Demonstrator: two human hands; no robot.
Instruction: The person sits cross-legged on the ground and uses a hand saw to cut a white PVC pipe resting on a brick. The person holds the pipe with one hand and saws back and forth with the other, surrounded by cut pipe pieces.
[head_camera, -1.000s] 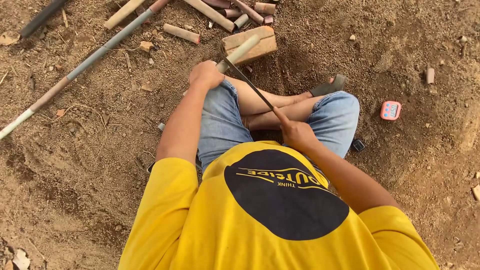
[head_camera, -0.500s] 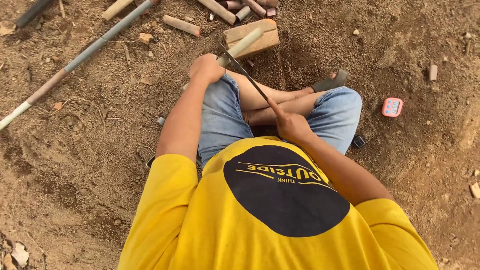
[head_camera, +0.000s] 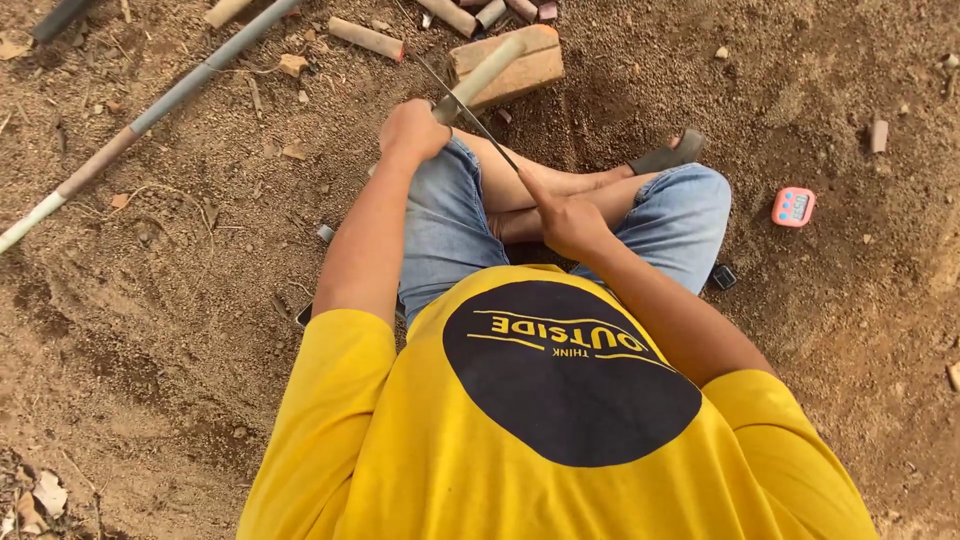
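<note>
The left hand is closed around a pale bamboo stick, which lies across a wooden block on the dirt ground. The right hand grips a thin dark blade touching the stick. A pink timer lies well apart.

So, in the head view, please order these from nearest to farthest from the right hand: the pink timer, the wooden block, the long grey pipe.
From the right hand:
1. Wooden block, ahead of it, beyond the knees.
2. Pink timer, out to the right on the dirt, slightly farther.
3. Long grey pipe, far left, clearly farthest.
</note>
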